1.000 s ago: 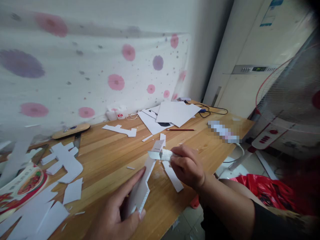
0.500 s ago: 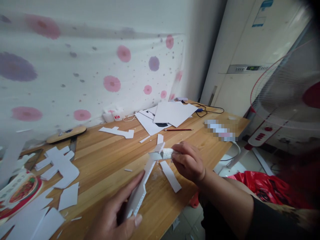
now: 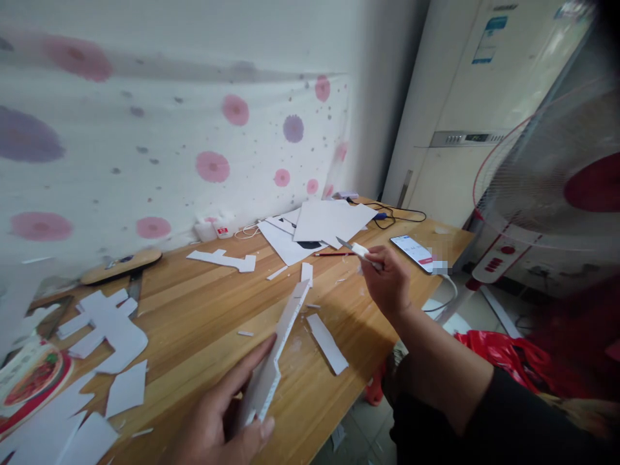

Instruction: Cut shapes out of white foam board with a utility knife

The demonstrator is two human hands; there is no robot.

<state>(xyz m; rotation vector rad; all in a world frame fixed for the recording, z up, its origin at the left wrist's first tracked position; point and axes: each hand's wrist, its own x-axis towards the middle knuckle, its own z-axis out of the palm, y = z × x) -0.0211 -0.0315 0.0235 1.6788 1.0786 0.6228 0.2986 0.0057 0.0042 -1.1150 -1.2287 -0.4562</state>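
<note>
My left hand (image 3: 227, 416) pinches a white board piece (image 3: 265, 378) between thumb and fingers, tilted on edge over the wooden surface (image 3: 194, 310); whether its far tip touches down, I cannot tell. My right hand (image 3: 387, 278) closes round the handle of a knife (image 3: 359, 251), the blade clear of the board and pointing toward the far sheets (image 3: 329, 218). To trim an edge well, I judge, I should keep my left fingers behind the cutting line, grip firmly and shave in light strokes. Counting: one knife, one held piece, one pencil (image 3: 334, 254), one phone (image 3: 409, 250), one long notched piece (image 3: 217, 259) near the wall. The stacked cut-outs (image 3: 109, 332) at left overlap too much to count.
</note>
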